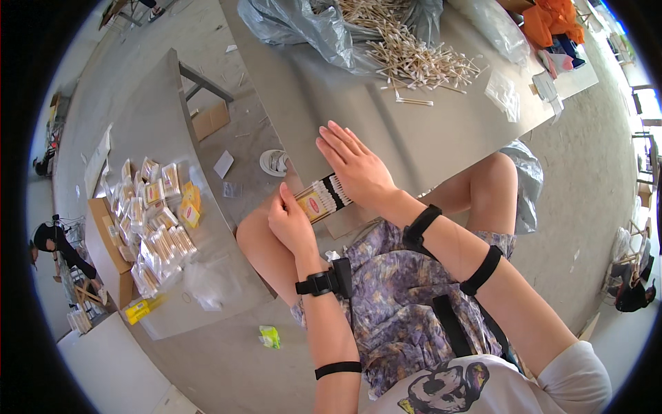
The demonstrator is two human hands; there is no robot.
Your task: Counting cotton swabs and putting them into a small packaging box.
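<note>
A clear packet of cotton swabs (321, 201) with a yellow and red label lies at the near edge of the grey table (427, 138). My left hand (291, 222) grips its left end. My right hand (356, 168) lies flat on its right end, fingers stretched out toward the far left. A loose heap of wooden cotton swabs (414, 58) spreads out on the table beyond my hands, spilling from a grey plastic bag (310, 27).
A lower grey side table (148, 117) at my left carries several filled swab packets (158, 221) and a cardboard box (107, 252). Small clear bags (507, 93) lie at the table's right. A roll of tape (274, 163) and paper scraps lie on the concrete floor.
</note>
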